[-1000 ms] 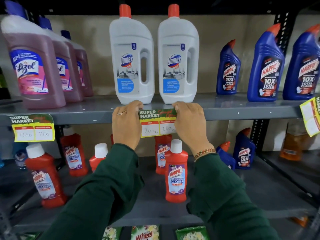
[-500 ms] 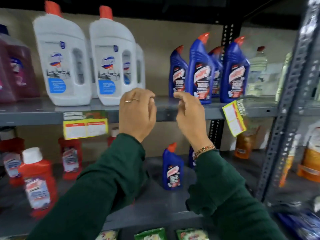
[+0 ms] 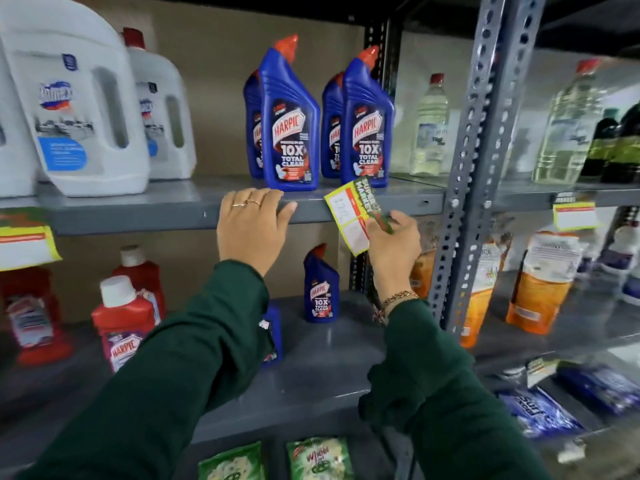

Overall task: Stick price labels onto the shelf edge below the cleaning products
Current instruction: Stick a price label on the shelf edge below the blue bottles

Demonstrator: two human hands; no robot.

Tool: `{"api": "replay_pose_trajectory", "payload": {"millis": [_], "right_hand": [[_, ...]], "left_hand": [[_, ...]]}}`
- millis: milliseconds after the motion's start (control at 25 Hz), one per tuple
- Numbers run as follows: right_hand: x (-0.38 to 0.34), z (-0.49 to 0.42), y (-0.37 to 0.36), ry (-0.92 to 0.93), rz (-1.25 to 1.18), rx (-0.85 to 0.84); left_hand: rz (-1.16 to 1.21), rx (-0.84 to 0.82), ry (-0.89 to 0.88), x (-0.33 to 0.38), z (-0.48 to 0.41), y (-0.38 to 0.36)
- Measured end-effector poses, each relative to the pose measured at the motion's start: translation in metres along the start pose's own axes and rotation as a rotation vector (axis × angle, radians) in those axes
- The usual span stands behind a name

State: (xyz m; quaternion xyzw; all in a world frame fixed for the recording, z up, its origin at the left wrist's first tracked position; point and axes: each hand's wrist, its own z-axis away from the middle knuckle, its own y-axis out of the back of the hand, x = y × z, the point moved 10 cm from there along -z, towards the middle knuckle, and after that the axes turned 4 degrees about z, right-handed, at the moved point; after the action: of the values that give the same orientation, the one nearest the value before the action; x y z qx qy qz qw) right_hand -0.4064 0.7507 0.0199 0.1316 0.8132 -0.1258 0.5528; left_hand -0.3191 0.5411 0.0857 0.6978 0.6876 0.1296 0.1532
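yellow-and-green paper price label with red bands [image 3: 353, 216] is in my right hand [image 3: 393, 251], pinched by its green header end between thumb and fingers. it's turned on end, tilted, in front of the grey metal shelf edge [image 3: 408, 206]. can't tell whether any part of it touches the metal. handwritten figures on its white boxes, too blurred to read.

my left hand [image 3: 251, 225] rests flat on the same shelf edge, fingers draped over the top lip, relaxed and grasping nothing. two thin rings on it. beaded bracelet [image 3: 396, 299] on the right wrist. both arms in dark green sleeves.

directly above the label: blue harpic toilet cleaner bottles with red angled caps [image 3: 289, 123], two in front, two behind, upright on the shelf. left of them, big white handled jugs with red caps [image 3: 79, 109].

another yellow label [image 3: 26, 242] hangs on the shelf edge at far left, under the white jugs. a third one [image 3: 575, 214] on the next bay to the right, past the grey perforated upright post [image 3: 478, 161].

lower shelf: red harpic bottles with white caps [image 3: 123, 317], one small blue harpic bottle [image 3: 320, 287]. right bay holds clear bottles with pale liquid [image 3: 429, 126] up top, orange refill pouches [image 3: 540, 282] below.
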Motion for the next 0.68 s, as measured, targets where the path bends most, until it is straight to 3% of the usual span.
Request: {"api": "replay_pose_trajectory", "payload": {"millis": [160, 320, 440, 560, 680], "right_hand": [[0.000, -0.005, 0.005, 0.038, -0.153, -0.016], [-0.021, 0.007, -0.011, 0.088, -0.325, -0.320], [-0.040, 0.017, -0.024, 0.273, -0.125, -0.514], [-0.054, 0.020, -0.026, 0.488, 0.108, -0.493], [-0.060, 0.016, -0.024, 0.556, 0.172, -0.441]], "left_hand": [[-0.023, 0.054, -0.006, 0.004, 0.002, 0.003], [0.197, 0.096, 0.091, 0.002, 0.003, 0.013], [0.456, 0.044, 0.051, 0.020, -0.005, 0.018], [0.483, -0.050, 0.023, 0.028, -0.014, 0.007], [0.484, -0.110, 0.046, 0.022, -0.013, -0.005]]}}
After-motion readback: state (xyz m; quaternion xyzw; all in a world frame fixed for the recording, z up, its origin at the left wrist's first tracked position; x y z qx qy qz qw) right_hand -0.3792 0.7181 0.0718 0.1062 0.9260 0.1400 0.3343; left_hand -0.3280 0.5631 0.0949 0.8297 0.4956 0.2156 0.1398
